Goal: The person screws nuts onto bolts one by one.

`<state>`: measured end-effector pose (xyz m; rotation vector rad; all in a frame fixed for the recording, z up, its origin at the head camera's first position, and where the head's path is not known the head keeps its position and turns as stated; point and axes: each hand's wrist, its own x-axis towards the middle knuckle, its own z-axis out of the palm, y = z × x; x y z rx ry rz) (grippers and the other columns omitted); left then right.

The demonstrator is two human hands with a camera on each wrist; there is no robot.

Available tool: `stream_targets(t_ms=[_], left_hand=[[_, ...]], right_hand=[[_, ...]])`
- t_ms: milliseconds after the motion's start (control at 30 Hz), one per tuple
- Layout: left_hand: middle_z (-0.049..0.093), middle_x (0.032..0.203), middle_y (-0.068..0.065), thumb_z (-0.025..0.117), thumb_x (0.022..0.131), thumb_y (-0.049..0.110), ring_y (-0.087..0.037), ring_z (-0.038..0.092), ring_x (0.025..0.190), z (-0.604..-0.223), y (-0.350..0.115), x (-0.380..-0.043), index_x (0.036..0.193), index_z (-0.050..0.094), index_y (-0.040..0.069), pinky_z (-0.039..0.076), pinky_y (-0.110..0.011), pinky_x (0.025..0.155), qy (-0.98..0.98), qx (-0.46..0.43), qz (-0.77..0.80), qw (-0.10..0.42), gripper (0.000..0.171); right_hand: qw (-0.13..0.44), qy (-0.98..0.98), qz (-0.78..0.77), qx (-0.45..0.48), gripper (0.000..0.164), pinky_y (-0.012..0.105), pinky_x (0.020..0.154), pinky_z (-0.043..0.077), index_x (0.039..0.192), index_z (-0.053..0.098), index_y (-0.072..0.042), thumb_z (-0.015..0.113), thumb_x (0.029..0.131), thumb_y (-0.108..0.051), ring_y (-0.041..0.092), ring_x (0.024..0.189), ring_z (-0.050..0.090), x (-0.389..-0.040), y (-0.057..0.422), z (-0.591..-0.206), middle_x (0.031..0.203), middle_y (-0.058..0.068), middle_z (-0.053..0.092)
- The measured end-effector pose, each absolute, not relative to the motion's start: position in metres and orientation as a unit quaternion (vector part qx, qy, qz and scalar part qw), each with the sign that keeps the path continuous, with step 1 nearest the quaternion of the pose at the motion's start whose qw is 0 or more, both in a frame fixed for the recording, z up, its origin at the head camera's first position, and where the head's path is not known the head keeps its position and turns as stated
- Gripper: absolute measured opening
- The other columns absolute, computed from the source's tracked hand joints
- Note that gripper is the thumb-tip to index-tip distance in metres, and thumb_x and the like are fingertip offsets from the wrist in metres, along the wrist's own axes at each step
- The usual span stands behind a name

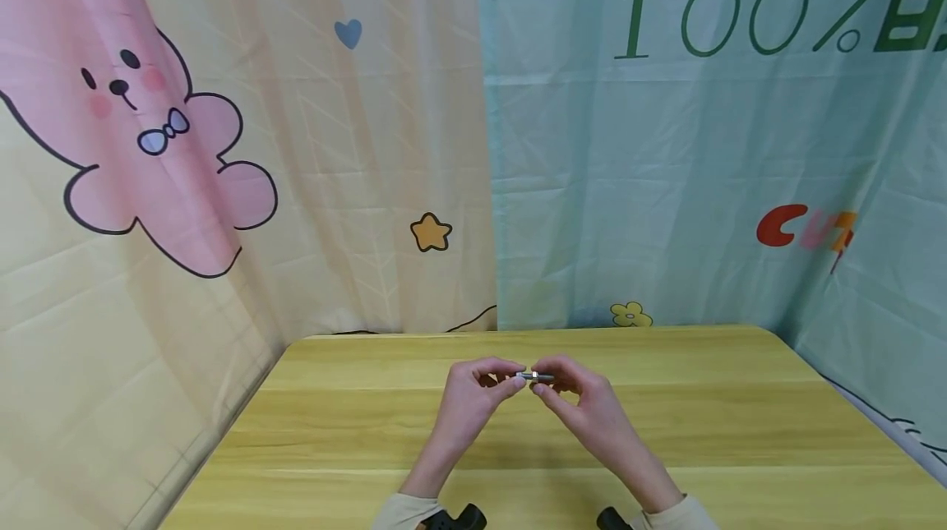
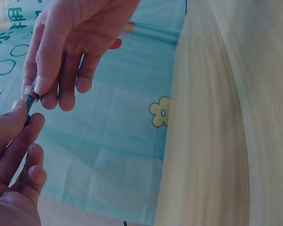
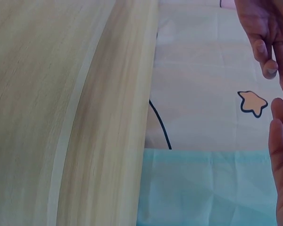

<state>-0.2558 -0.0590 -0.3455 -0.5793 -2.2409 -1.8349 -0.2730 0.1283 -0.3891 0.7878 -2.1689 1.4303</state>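
A small metal bolt (image 1: pixel 546 377) with a nut (image 1: pixel 535 376) on its threads is held level above the table, between the two hands. My left hand (image 1: pixel 471 398) pinches one end of the bolt between thumb and forefinger. From the other side, the thumb and forefinger of my right hand (image 1: pixel 589 405) grip at the nut. In the left wrist view the threaded shank (image 2: pixel 29 102) shows between the fingertips, and the nut (image 2: pixel 30 91) lies against the right fingertips. The right wrist view cuts off both hands at its edge, and the bolt is hidden there.
A light wooden table (image 1: pixel 333 431) spreads beneath both hands. Behind it hang a cream curtain (image 1: pixel 355 144) printed with a pink bear and a blue-green curtain (image 1: pixel 666 168) with lettering. Black devices (image 1: pixel 468 517) are strapped at the wrists, by the sleeve cuffs.
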Motion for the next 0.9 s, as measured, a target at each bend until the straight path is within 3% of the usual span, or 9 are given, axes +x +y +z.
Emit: stream_targets(t_ms=[433, 667, 900], left_hand=[[0.065, 0.078, -0.006, 0.076, 0.085, 0.006, -0.009, 0.050, 0.060, -0.3459, -0.0589, -0.2562, 0.094, 0.077, 0.003, 0.038, -0.020, 0.053, -0.757, -0.196, -0.616, 0.094, 0.010], [0.067, 0.080, -0.006, 0.076, 0.086, 0.006, -0.012, 0.050, 0.062, -0.3463, -0.0591, -0.2556, 0.095, 0.077, 0.002, 0.039, -0.020, 0.054, -0.759, -0.197, -0.614, 0.092, 0.011], [0.067, 0.082, -0.007, 0.075, 0.086, 0.007, -0.011, 0.051, 0.062, -0.3465, -0.0583, -0.2550, 0.097, 0.077, 0.000, 0.040, -0.021, 0.055, -0.759, -0.204, -0.613, 0.085, 0.013]], right_hand=[[0.199, -0.785, 0.522, 0.266, 0.014, 0.034, 0.080, 0.054, 0.107, 0.068, -0.019, 0.070, 0.093, -0.020, 0.010, 0.088, 0.067, -0.2702, 0.1285, -0.3884, 0.099, -0.008, 0.068], [0.175, -0.790, 0.531, 0.253, 0.012, 0.034, 0.077, 0.054, 0.106, 0.068, -0.015, 0.064, 0.097, -0.022, 0.014, 0.084, 0.068, -0.2699, 0.1286, -0.3893, 0.092, -0.006, 0.070], [0.145, -0.806, 0.533, 0.215, 0.027, 0.031, 0.073, 0.053, 0.096, 0.071, -0.013, 0.056, 0.101, -0.034, 0.016, 0.078, 0.066, -0.2690, 0.1291, -0.3854, 0.082, -0.001, 0.069]])
